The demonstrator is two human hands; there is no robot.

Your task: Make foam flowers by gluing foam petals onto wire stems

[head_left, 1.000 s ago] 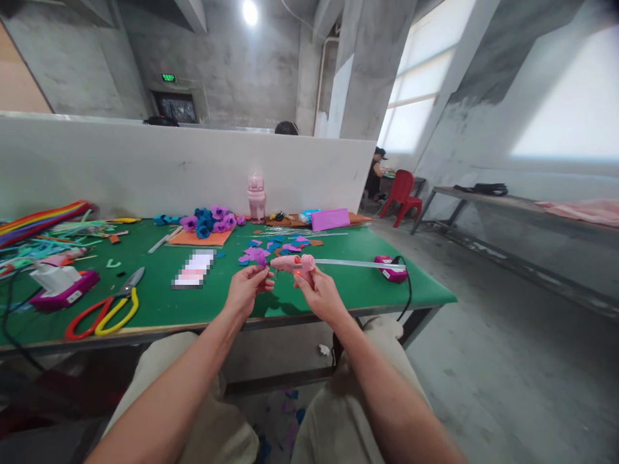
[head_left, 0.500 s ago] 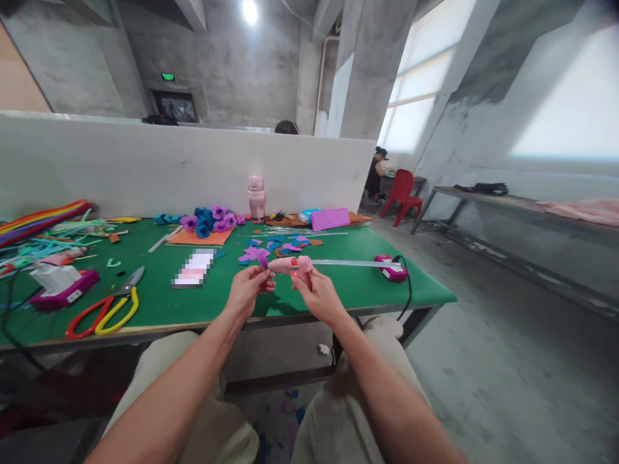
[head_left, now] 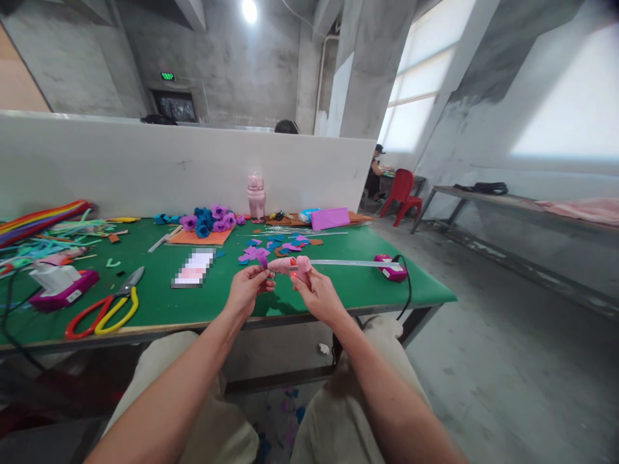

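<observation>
My right hand [head_left: 313,290] is wrapped round the handle of a pink hot glue gun [head_left: 304,265], its small red light showing. A long clear glue stick [head_left: 348,263] juts from the back of the gun to the right. The nozzle end points left, at a small purple paper flower [head_left: 262,257] pinched in the fingers of my left hand [head_left: 249,290]. Whether the nozzle touches the flower I cannot tell. Behind my hands lie purple and blue paper pieces [head_left: 278,245] on the green table [head_left: 314,306].
Scissors [head_left: 118,303] with red and yellow handles lie at the left, near a purple power block [head_left: 68,290]. Purple and blue paper flowers [head_left: 207,220] rest on orange paper. A pink bottle [head_left: 256,196] stands by the white divider [head_left: 193,154]. Another purple block [head_left: 391,269] sits at right.
</observation>
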